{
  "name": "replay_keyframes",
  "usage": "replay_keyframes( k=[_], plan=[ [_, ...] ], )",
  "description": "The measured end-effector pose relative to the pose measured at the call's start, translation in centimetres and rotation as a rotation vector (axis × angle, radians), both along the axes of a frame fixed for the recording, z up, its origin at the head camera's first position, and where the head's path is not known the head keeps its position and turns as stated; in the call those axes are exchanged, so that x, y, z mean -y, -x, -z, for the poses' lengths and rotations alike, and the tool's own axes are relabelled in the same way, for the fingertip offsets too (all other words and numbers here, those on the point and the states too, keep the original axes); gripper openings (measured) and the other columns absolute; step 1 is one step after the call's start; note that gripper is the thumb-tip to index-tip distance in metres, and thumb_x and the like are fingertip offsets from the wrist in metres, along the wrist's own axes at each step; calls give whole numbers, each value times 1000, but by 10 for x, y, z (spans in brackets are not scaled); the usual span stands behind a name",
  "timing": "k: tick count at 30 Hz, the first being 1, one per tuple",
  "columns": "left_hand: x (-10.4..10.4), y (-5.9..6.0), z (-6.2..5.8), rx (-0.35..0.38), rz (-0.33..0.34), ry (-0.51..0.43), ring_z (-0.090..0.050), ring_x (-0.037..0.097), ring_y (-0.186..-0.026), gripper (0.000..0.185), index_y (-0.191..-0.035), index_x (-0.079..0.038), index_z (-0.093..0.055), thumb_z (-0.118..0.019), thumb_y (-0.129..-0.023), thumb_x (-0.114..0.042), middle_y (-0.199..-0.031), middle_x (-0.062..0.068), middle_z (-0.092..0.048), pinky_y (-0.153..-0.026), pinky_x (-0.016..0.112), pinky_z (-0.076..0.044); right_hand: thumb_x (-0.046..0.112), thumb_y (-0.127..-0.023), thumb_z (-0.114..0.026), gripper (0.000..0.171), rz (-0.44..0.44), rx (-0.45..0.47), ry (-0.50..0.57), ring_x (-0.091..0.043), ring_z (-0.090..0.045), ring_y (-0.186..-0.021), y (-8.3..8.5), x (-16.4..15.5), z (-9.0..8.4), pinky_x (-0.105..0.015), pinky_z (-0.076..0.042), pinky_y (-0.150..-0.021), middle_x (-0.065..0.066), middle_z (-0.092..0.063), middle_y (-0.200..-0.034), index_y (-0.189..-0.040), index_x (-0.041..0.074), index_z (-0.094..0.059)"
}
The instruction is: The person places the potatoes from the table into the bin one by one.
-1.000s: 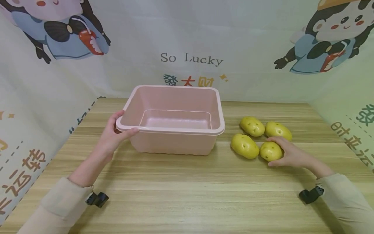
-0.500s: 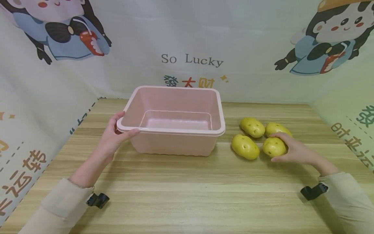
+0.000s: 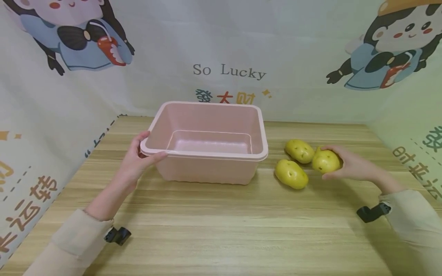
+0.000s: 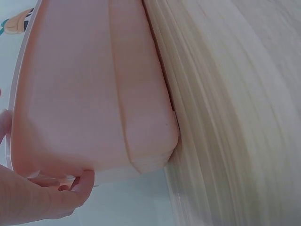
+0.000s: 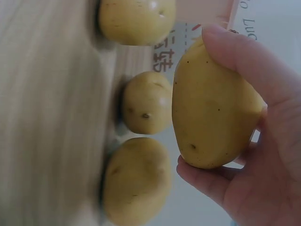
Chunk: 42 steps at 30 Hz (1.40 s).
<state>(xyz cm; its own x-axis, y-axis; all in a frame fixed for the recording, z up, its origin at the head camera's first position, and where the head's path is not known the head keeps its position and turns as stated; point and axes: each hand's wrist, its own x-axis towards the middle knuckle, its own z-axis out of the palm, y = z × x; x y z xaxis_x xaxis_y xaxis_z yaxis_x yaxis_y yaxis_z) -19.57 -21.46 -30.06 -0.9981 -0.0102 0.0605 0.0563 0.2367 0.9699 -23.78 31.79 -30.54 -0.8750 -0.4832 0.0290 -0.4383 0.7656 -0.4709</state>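
Note:
An empty pink plastic tub (image 3: 207,115) stands mid-table. My left hand (image 3: 147,150) grips its front left corner, thumb over the rim; the left wrist view shows the fingers (image 4: 51,197) under the rim of the tub (image 4: 94,94). My right hand (image 3: 332,163) holds a yellow potato (image 3: 322,161) lifted just off the table, right of the tub. Two more potatoes (image 3: 299,150) (image 3: 291,173) lie beside it. In the right wrist view the held potato (image 5: 211,113) sits in my curled fingers (image 5: 244,56), with three potatoes (image 5: 136,21) (image 5: 146,101) (image 5: 136,181) on the wood.
The wooden table (image 3: 221,222) is walled on three sides by a printed cartoon backdrop (image 3: 228,71). Bare wood stretches in front of the tub, between my two forearms.
My right hand has closed round one potato and lifted it up and back from the cluster. The left hand and the tub have stayed put.

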Motion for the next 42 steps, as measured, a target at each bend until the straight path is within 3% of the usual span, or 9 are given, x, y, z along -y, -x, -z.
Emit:
replay_keyframes(
  k=[11,17,25,42],
  plan=[
    [-1,2,0,-5,-4,-31,-34,20,-118,82,-145,-9,-10,-65,-85,-16,-143,16,-25,-85,11,-37,22,-73,-76,75,-23,-59,-24,-33,-50,-101,12,8,-23,-44,-42,-77,-24,-46,-122,-131,-3,-35],
    [0,2,0,-13,-9,-29,-35,19,-117,82,-145,-9,-10,-65,-85,-16,-142,16,-25,-85,11,-37,22,-74,-75,77,-5,-16,-20,-35,-48,-104,17,18,-36,-48,-41,-82,-24,-42,-126,-134,-1,-32],
    [0,1,1,-19,-1,-24,-34,21,-118,82,-145,-9,-10,-65,-85,-16,-142,16,-26,-85,11,-38,19,-73,-75,81,-53,-25,-23,-40,-41,-112,21,29,-53,-53,-38,-86,-28,-35,-132,-135,-6,-30],
    [-1,0,1,-14,-10,-37,-34,23,-119,81,-145,-8,-11,-65,-84,-16,-141,16,-27,-84,11,-37,18,-74,-75,75,-31,-26,-10,-30,-50,-100,27,56,-83,-42,-44,-78,-18,-44,-124,-134,4,-33]
  ],
)
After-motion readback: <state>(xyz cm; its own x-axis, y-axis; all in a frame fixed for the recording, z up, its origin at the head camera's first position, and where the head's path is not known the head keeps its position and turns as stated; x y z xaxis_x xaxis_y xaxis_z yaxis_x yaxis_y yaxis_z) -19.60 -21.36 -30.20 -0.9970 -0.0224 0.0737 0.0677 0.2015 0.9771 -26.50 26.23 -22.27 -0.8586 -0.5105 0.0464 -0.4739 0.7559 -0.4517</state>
